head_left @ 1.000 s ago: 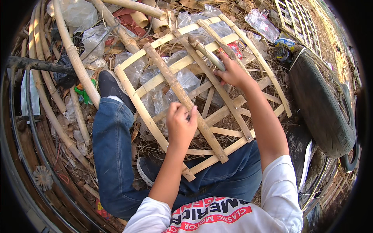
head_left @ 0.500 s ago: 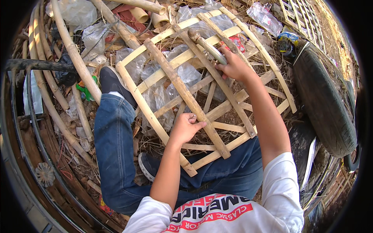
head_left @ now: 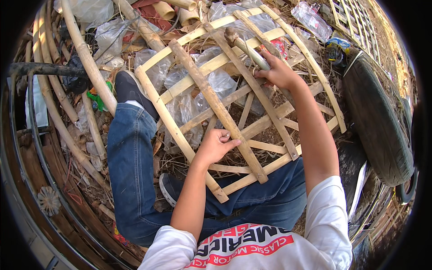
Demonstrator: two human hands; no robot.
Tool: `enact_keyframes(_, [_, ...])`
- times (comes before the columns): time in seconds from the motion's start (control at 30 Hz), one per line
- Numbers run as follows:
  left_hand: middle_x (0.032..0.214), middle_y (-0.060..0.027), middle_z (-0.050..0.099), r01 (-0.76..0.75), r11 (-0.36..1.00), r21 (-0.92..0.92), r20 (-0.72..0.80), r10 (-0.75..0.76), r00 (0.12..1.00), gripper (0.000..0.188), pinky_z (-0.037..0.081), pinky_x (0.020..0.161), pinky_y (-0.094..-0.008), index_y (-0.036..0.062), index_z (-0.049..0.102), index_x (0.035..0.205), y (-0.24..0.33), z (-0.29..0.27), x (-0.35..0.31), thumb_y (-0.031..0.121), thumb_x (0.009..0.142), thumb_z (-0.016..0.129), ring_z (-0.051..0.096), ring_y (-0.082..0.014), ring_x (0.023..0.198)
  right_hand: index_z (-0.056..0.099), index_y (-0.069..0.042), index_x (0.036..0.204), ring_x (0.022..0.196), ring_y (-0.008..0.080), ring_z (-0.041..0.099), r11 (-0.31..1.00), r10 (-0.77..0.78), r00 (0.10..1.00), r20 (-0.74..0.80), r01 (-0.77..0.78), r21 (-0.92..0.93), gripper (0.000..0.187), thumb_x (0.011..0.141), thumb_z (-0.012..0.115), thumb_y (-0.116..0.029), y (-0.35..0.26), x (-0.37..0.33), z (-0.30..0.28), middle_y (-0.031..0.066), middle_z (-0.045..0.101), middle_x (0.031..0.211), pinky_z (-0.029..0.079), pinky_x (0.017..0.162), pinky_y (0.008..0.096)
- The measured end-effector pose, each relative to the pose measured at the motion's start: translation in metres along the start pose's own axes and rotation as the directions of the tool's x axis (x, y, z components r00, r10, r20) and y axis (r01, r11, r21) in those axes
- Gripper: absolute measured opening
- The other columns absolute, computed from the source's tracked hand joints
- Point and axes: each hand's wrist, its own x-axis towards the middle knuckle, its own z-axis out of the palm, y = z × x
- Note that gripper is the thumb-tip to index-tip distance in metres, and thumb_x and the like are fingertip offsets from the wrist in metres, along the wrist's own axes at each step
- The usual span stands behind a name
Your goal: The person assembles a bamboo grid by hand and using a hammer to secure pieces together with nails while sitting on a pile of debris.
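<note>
A lattice panel of split bamboo strips [head_left: 201, 84] lies tilted in front of me, its near edge across my folded leg. My left hand [head_left: 216, 146] is closed in a pinch at a lengthwise strip near the panel's lower middle. Whatever sits between thumb and fingertip is too small to make out. Farther up, my right hand [head_left: 280, 72] wraps round the pale handle of a hammer [head_left: 252, 53]. Its brown, knobbly head points up and left over the upper part of the panel, and its exact shape is unclear.
Long bamboo poles [head_left: 83, 58] and a black metal frame [head_left: 49, 74] run along the left. A worn tyre [head_left: 375, 119] stands at the right, with another lattice panel [head_left: 355, 22] beyond it. Clear plastic bags [head_left: 108, 38] and dry litter cover the ground.
The hammer and my right hand have shifted slightly to the right and down in the picture. My left hand keeps its pinch at the same strip.
</note>
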Motion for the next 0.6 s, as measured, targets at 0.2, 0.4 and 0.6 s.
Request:
enact_keyframes(0.2, [0.069,0.0014,0.044,-0.218,0.947,0.235,0.126,0.193,0.973,0.024,0.037,0.058,-0.0286,-0.0003,0.059,0.077,-0.010,-0.008,0.001,0.010,0.077,0.081,0.042,-0.0070,0.068,0.035,0.002,0.143,0.071,0.0148,0.059,1.000,-0.007,0.999,0.032,0.006,0.021,0.076,0.081,0.073,-0.018,0.000,0.004,-0.004,0.0125,0.062,0.099,0.051,0.058,0.0300])
enact_keyframes(0.4, [0.082,-0.0101,0.055,-0.438,0.833,0.338,0.251,0.369,0.895,0.019,0.045,0.063,-0.0326,-0.0032,0.060,0.091,-0.001,-0.014,-0.006,0.004,0.079,0.074,0.054,-0.0212,0.068,0.033,0.002,0.145,0.075,0.0159,0.061,0.998,0.038,0.998,0.046,-0.040,0.043,0.080,0.080,0.074,-0.018,-0.004,-0.001,-0.006,0.0135,0.061,0.103,0.053,0.060,0.0305])
enact_keyframes(0.6, [0.090,-0.0126,0.057,-0.543,0.803,0.246,0.203,0.505,0.839,0.022,0.045,0.060,-0.0336,-0.0024,0.063,0.098,-0.019,-0.008,-0.005,0.002,0.079,0.072,0.054,-0.0246,0.067,0.030,0.000,0.147,0.087,0.0183,0.064,0.996,0.031,0.997,0.075,-0.038,0.086,0.083,0.079,0.074,-0.016,-0.003,0.001,-0.005,0.0147,0.059,0.115,0.058,0.066,0.0307])
